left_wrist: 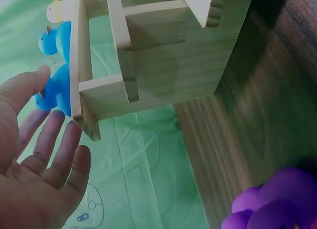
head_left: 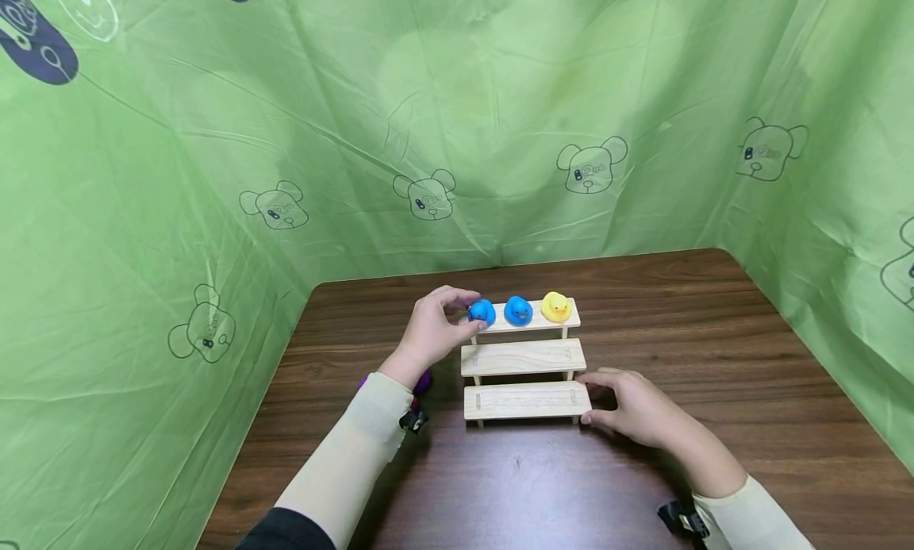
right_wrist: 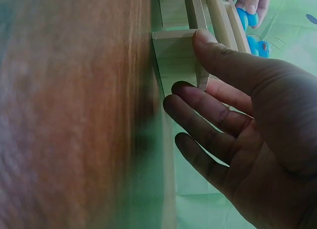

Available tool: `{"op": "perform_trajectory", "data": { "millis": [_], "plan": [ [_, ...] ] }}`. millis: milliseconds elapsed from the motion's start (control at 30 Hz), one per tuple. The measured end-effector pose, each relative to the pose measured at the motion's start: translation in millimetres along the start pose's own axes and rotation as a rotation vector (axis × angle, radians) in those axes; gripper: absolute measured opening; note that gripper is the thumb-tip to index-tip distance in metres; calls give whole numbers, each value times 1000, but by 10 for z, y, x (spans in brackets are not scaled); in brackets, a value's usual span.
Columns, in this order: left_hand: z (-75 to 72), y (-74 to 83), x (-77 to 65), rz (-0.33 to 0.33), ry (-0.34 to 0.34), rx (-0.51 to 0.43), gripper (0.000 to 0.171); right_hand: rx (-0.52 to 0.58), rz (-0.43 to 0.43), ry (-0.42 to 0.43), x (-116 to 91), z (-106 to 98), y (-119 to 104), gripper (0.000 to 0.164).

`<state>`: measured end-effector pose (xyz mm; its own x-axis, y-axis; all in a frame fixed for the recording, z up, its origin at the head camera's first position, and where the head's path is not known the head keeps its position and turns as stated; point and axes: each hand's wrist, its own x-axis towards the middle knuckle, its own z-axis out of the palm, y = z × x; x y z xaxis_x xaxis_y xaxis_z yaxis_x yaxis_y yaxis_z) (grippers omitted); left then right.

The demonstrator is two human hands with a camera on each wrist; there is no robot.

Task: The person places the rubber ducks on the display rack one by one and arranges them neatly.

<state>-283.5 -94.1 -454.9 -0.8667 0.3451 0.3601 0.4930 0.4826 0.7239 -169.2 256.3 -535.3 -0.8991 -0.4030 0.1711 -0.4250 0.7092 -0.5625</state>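
So I'm watching someone working at a wooden stand (head_left: 524, 358) with three steps. Their left hand (head_left: 432, 325) is curving round a blue duck (head_left: 483, 310), thumb and fingers bracketing it in a loose, partly open pinch; how hard it's squeezing, I can't tell. That duck is sitting on the left-hand end of the top step (head_left: 500, 318). A second blue duck (head_left: 517, 311) is sitting just right of that hand, and a yellow duck (head_left: 555, 307) is sitting beyond it. Their right hand (head_left: 638, 407) is half open, pinching the near end of the bottom step (head_left: 528, 401) between thumb and forefinger, the other fingers hanging loose. Purple toys (left_wrist: 285, 194) are lying below the left wrist.

What's worrying me: the pinched duck is perching right by the step's end, so a sloppy release or a fingertip catching it could be tipping it off. A sideways nudge could be knocking its neighbour too, and a right-hand tug could be shaking the whole row.

Direction-wise, the stand's long axis is running left to right between the hands, steps dropping toward the person. The ducks are roughly facing the person, though fingers are partly hiding the pinched one.
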Motion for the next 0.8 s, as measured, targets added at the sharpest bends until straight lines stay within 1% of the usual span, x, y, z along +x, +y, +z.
{"op": "perform_trajectory", "data": {
  "millis": [200, 300, 500, 600, 800],
  "plan": [
    [-91, -52, -46, -2, 24, 23, 45, 4, -2, -5, 3, -11, -16, 53],
    [-129, -76, -64, -9, 11, 35, 46, 9, -3, -4, 1, -20, -24, 53],
    [-223, -130, -93, -16, 3, 26, 46, 19, -12, 1, -4, -17, -23, 52],
    [-306, -198, -137, -30, -4, 23, 45, 25, -18, 2, -2, -9, -18, 52],
    [-496, -440, -266, -91, -29, 7, 42, 29, -19, 2, 1, -10, -12, 52]
  ]
}}
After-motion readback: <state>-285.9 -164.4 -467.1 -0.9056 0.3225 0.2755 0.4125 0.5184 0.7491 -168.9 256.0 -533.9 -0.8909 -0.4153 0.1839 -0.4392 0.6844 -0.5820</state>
